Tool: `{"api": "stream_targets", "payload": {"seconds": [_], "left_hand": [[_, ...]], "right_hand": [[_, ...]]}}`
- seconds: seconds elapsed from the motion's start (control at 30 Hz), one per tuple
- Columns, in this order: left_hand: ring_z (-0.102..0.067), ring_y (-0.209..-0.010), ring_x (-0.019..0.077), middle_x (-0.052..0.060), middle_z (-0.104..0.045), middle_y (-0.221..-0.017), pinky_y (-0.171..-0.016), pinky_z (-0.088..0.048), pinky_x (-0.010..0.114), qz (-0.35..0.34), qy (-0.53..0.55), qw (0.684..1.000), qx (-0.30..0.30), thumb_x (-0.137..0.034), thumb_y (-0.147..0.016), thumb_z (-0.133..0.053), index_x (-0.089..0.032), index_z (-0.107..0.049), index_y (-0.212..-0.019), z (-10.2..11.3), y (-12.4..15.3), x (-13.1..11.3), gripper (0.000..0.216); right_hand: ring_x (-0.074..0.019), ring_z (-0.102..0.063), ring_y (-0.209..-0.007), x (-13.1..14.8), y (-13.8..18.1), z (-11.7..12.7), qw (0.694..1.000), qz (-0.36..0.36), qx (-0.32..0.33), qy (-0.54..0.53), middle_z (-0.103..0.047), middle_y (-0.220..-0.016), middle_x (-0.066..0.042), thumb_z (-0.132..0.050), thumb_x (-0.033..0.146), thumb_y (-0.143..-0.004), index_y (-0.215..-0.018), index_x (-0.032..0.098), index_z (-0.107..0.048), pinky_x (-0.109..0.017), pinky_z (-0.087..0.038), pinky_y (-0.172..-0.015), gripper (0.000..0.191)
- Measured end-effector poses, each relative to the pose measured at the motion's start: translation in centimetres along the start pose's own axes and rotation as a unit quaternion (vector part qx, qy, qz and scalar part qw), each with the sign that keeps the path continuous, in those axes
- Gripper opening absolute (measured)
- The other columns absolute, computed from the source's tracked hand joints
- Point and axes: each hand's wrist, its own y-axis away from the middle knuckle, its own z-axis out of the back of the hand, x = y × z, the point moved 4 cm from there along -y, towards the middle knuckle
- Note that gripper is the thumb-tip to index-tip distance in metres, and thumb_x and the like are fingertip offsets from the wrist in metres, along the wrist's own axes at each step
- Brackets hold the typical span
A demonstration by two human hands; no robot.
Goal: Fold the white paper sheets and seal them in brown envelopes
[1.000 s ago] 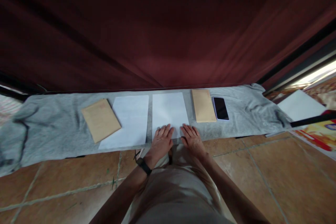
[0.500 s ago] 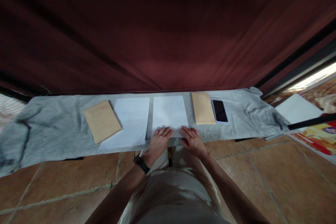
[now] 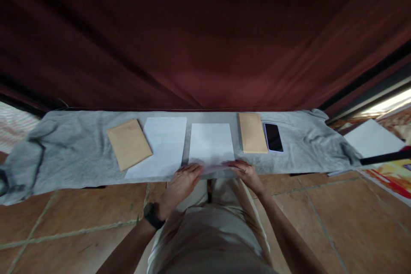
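Note:
A white sheet of paper [image 3: 211, 141] lies in front of me, its near edge raised and blurred between my hands. My left hand [image 3: 186, 181], with a dark watch on the wrist, is closed on the sheet's near left corner. At the near right corner, my right hand [image 3: 247, 173] pinches the same sheet, fingers on top. To the left, more white paper [image 3: 167, 141] lies flat, partly under a brown envelope [image 3: 129, 143]. Right of my sheet are a stack of brown envelopes [image 3: 252, 132] and a phone [image 3: 273, 137] with a dark screen.
A grey cloth [image 3: 80, 150] covers the long narrow surface, which ends just before my body. Dark red fabric [image 3: 205, 51] hangs behind it. Beyond the right end are a white sheet [image 3: 374, 137] and a dark bar. Tiled floor [image 3: 308, 222] lies below.
My hands have moved apart and towards me, from resting flat on the sheet to gripping its near corners. The sheet's near edge has been drawn back and lifted.

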Motion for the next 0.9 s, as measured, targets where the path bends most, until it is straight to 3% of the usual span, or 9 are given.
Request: {"api": "stream_targets", "payload": {"seconds": [0.13, 0.23, 0.43, 0.63, 0.9], "left_hand": [[-0.072, -0.108, 0.022, 0.004, -0.076, -0.122, -0.097, -0.056, 0.034, 0.08, 0.155, 0.985, -0.005, -0.026, -0.092, -0.058, -0.026, -0.073, -0.121, 0.7, -0.8, 3.0, 0.033], [-0.074, -0.104, 0.0239, 0.006, -0.078, -0.116, -0.093, -0.057, 0.034, 0.115, 0.189, 0.975, -0.006, -0.03, -0.091, -0.06, -0.022, -0.074, -0.116, 1.0, -1.3, 3.9, 0.03], [-0.069, -0.113, 0.0289, 0.011, -0.076, -0.118, -0.106, -0.048, 0.042, 0.046, 0.078, 0.996, -0.025, -0.025, -0.09, -0.06, -0.019, -0.076, -0.102, 2.5, -2.1, 2.4, 0.021], [-0.071, -0.087, 0.0234, 0.006, -0.078, -0.1, -0.077, -0.054, 0.029, 0.057, 0.274, 0.959, 0.052, -0.039, -0.086, -0.063, -0.019, -0.076, -0.103, 1.1, -2.8, 4.9, 0.029], [-0.057, -0.065, 0.0164, 0.001, -0.069, -0.072, -0.063, -0.042, 0.026, 0.145, 0.273, 0.947, -0.085, -0.045, -0.082, -0.061, -0.017, -0.073, -0.083, 1.6, -4.1, 5.8, 0.03]], "right_hand": [[-0.024, -0.074, -0.097, -0.5, -0.7, 0.0, 0.996, -0.079, -0.031, -0.016, -0.08, -0.102, -0.004, -0.054, 0.042, -0.099, -0.106, 0.027, -0.078, -0.038, -0.06, -0.088, 0.029], [-0.0259, -0.074, -0.099, -0.7, -1.2, -0.2, 0.991, -0.108, -0.056, -0.057, -0.079, -0.105, -0.006, -0.053, 0.048, -0.098, -0.107, 0.025, -0.077, -0.04, -0.06, -0.088, 0.034], [-0.0281, -0.074, -0.1, -1.2, -1.8, -0.1, 0.98, -0.139, -0.099, -0.107, -0.079, -0.106, -0.008, -0.057, 0.054, -0.095, -0.105, 0.022, -0.077, -0.042, -0.059, -0.089, 0.039], [-0.0268, -0.073, -0.095, -1.8, -1.4, -0.9, 0.979, -0.142, -0.082, -0.123, -0.079, -0.099, -0.007, -0.056, 0.055, -0.094, -0.102, 0.021, -0.076, -0.039, -0.059, -0.084, 0.04], [-0.0239, -0.07, -0.08, -2.1, -2.9, -1.3, 0.971, -0.189, -0.135, -0.051, -0.077, -0.085, -0.006, -0.048, 0.058, -0.096, -0.101, 0.02, -0.073, -0.032, -0.055, -0.071, 0.047]]}}
